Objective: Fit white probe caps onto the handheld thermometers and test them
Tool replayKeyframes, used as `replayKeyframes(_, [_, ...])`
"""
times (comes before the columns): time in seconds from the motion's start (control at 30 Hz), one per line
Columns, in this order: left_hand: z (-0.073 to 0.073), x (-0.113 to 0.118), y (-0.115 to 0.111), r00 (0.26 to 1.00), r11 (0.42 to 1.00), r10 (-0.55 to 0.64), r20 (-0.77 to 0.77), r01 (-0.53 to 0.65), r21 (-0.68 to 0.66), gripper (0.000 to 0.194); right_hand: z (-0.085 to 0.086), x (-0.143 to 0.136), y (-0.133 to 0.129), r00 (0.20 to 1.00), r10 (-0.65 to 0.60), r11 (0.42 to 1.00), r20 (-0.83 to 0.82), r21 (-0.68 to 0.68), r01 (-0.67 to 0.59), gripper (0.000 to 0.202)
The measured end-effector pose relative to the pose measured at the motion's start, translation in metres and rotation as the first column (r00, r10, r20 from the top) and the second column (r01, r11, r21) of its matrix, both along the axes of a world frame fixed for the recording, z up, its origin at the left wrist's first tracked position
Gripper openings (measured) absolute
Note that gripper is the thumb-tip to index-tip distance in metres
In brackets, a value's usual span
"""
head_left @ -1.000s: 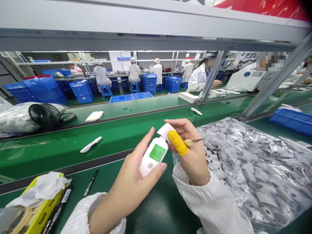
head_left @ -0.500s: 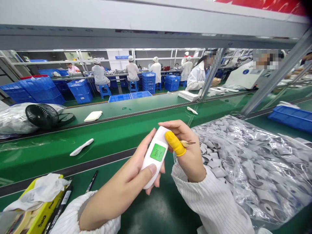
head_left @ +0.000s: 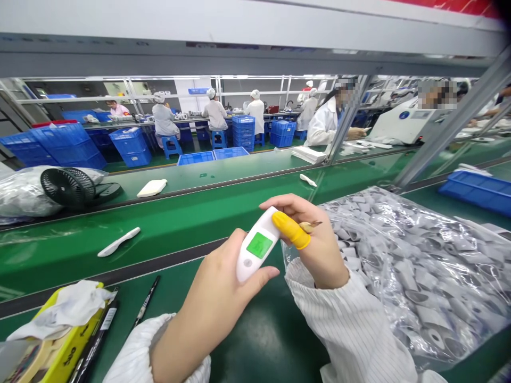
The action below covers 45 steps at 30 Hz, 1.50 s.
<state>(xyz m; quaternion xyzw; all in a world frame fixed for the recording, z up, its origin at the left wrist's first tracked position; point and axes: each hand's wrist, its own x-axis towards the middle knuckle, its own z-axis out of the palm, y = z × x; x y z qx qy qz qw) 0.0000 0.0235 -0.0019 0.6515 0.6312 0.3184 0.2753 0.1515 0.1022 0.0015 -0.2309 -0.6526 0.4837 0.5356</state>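
One device point(head_left: 257, 249) (green-screened) is held between left hand point(head_left: 219, 276) and right hand point(head_left: 319, 247).

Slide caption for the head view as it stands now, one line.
Left hand and right hand hold a white device with a green screen, beside a bag of grey parts.

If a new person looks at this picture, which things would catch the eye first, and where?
Probably the white handheld device with its lit green screen, near the centre, in the left hand and right hand. Next, the bright yellow cover on the right thumb. Then, at the right, the large clear bag full of pale curved parts.
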Motion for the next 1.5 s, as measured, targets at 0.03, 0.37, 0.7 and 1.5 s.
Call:
replayKeyframes(0.03, [0.000,0.001,-0.001,0.999,1.000,0.029,-0.027,-0.028,0.012,0.033,0.000,0.000,0.000,1.000,-0.002,1.000,0.005,-0.009,0.002,0.020])
replayKeyframes(0.37, [0.000,0.006,-0.002,0.998,0.995,0.059,-0.037,-0.056,0.079,0.029,-0.004,-0.005,0.000,1.000,-0.003,0.999,-0.004,-0.039,0.003,0.021])
replayKeyframes(0.7, [-0.002,0.007,0.004,0.997,0.995,0.046,-0.057,-0.040,0.093,0.030,-0.001,-0.002,0.001,1.000,-0.008,0.999,0.016,-0.033,0.009,0.025])
replayKeyframes(1.5, [-0.003,-0.010,0.011,0.641,0.980,-0.173,0.747,0.037,0.196,0.023,0.001,0.001,-0.012,0.831,-0.429,0.761,0.354,0.637,0.123,0.020])
